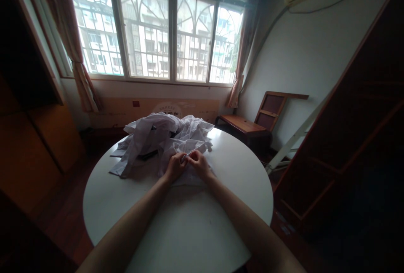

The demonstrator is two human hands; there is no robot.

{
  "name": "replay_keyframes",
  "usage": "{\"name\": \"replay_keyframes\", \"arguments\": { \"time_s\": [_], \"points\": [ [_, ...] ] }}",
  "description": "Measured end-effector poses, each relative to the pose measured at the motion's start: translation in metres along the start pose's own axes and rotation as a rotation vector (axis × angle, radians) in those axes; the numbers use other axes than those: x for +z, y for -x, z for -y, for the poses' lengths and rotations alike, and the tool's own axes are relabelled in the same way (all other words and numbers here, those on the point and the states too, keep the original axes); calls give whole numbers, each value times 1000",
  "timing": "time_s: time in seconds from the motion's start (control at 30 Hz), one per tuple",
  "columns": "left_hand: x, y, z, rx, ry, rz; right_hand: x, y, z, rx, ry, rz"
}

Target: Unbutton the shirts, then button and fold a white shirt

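A white shirt point(188, 145) lies crumpled near the middle of the round white table point(233, 172). My left hand point(176, 166) pinches its fabric from the left. Close beside it, my right hand point(198, 163) also has its fingers closed on the cloth, and the fingertips of both hands almost meet. The small detail between the fingers is too covered to make out. Behind and to the left, more white garments point(148, 134) are heaped, with a dark strip showing among their folds.
Past the table's far right edge stands a low wooden bench point(241, 124) with a wooden frame point(268, 111) on it. A pale folding ladder point(290, 142) leans at the right. A large printed cardboard box point(120, 108) is under the windows, and a wooden cabinet point(53, 138) is at the left.
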State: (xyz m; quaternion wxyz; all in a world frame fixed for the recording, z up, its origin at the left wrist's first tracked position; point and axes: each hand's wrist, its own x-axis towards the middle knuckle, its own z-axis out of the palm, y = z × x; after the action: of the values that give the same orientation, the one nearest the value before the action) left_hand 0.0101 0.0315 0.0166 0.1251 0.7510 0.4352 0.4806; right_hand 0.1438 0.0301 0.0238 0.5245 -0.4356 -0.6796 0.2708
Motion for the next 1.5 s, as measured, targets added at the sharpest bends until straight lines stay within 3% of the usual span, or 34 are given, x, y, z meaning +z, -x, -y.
{"name": "replay_keyframes", "arguments": {
  "time_s": [0.17, 0.5, 0.8, 1.3, 1.5],
  "points": [
    [-2, 1, -2, 56, -30, 46, 0, 2, 1, -97, 128, -63],
    [-3, 1, -3, 100, -89, 37, -3, -3, -9, 145, -174, 38],
    [-2, 1, -4, 103, -98, 34, -3, -6, -12, 193, -239, 38],
    [-3, 2, -7, 125, -116, 33, -3, -3, -5, 25, 63, -19],
    [-3, 2, -7, 136, -157, 22, -4, -3, -3, 21, 51, 19]
  ]
}}
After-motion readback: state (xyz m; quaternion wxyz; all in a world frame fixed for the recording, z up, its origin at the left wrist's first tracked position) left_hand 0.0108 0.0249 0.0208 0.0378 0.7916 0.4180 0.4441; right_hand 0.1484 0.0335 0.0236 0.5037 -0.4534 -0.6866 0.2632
